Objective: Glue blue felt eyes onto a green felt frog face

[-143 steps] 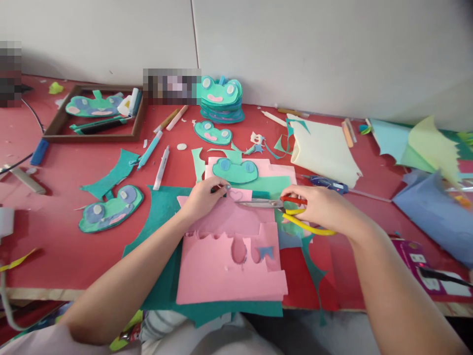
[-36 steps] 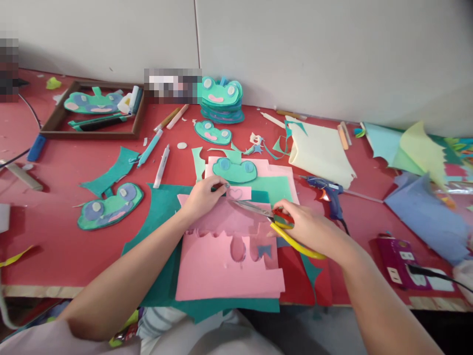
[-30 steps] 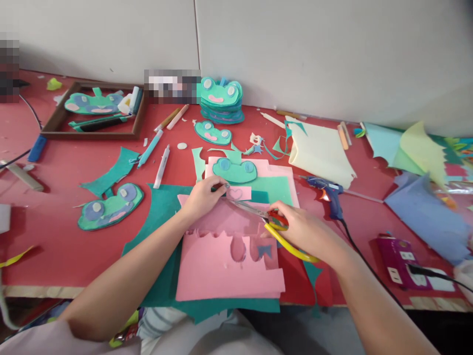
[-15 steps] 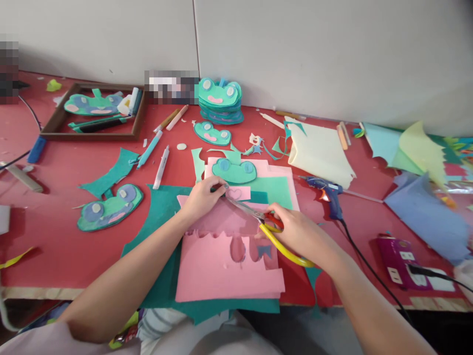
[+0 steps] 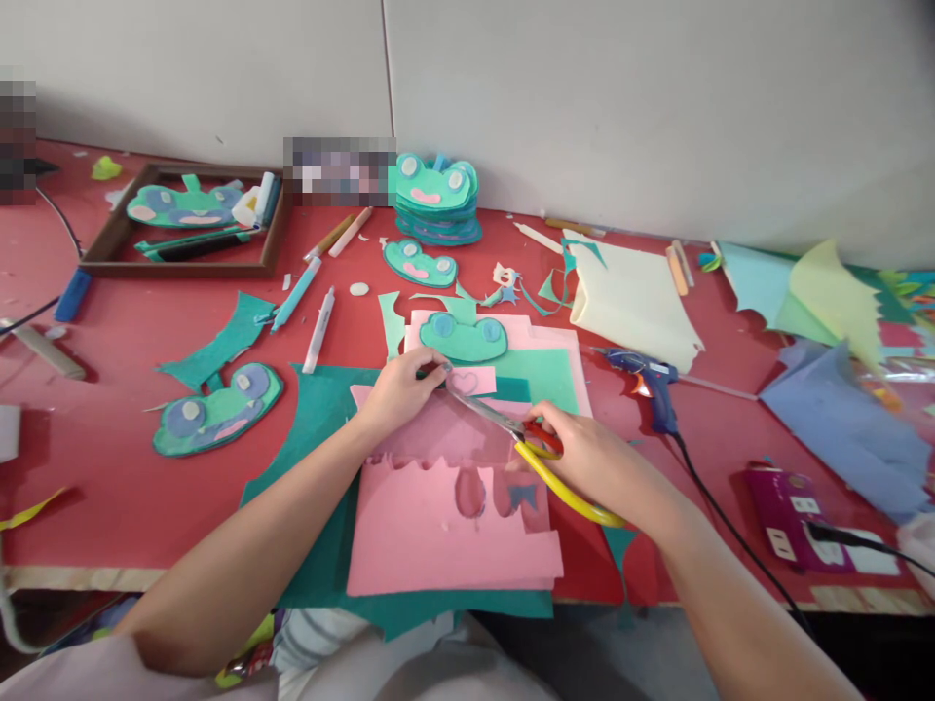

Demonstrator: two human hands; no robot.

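My right hand (image 5: 584, 458) is closed around the red and yellow handles of a pair of scissors (image 5: 489, 417), whose blades point up and left. My left hand (image 5: 405, 389) pinches the left end of a small pink felt piece (image 5: 482, 381) with a heart outline drawn on it. The blade tips lie by my left fingertips, at that piece's lower edge. Underneath are larger pink felt sheets (image 5: 438, 545) with cut-out holes, lying on dark green felt (image 5: 314, 419). Just beyond sits a green frog-head shape (image 5: 467, 339) with two blue eye discs.
A blue glue gun (image 5: 654, 380) lies to the right, its cord running toward the front edge. A purple power strip (image 5: 796, 516) is at far right. Finished frog heads are stacked (image 5: 436, 200) by the wall. A brown tray (image 5: 182, 268) and several marker pens stand at the back left.
Almost nothing differs. The scissors and my right hand have shifted very slightly; my left hand keeps its pinch on the pink piece.
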